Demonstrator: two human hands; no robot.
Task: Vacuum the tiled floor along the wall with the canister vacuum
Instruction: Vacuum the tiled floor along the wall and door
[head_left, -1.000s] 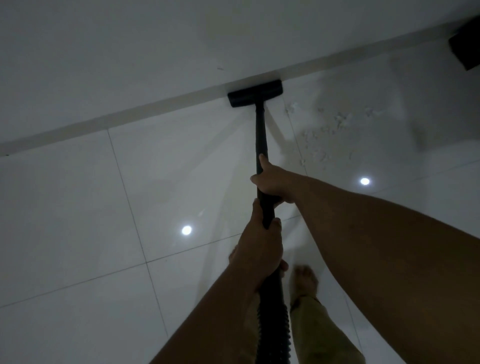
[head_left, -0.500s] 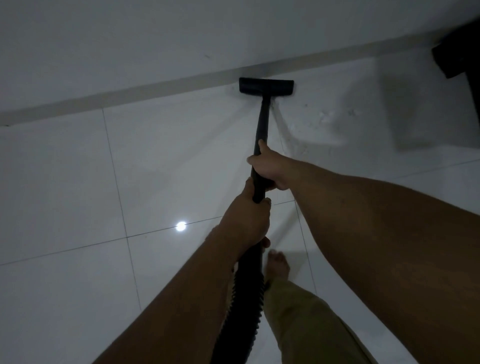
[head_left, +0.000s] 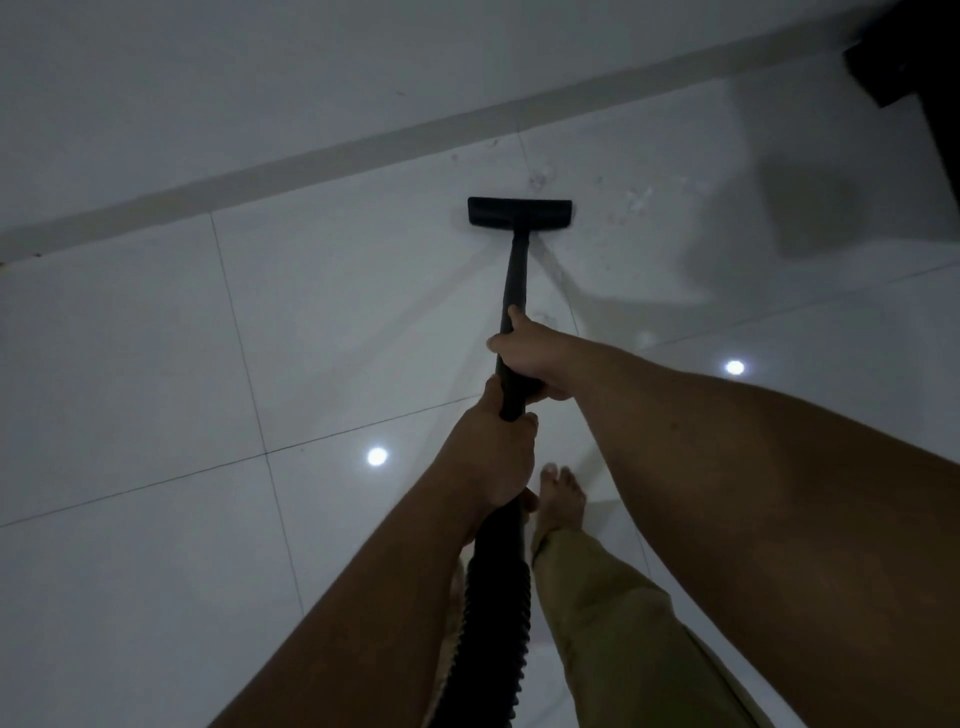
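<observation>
Your right hand (head_left: 524, 358) grips the wand (head_left: 514, 291) higher up; your left hand (head_left: 493, 457) is wrapped round it just behind, where the ribbed hose (head_left: 493, 608) begins. The wand's long axis runs straight ahead of you toward the wall (head_left: 260, 78), ending in the floor head (head_left: 519, 212), which sits flat on the tiles (head_left: 156, 364), near the skirting (head_left: 311, 161) but not touching it. Pale crumbs (head_left: 636, 200) lie just right of the head, so sweep rightward; dark furniture (head_left: 904, 62) bounds that side, while the left is open floor.

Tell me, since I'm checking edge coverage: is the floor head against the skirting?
No. The floor head sits apart from the skirting; bare tile shows between them.
</observation>
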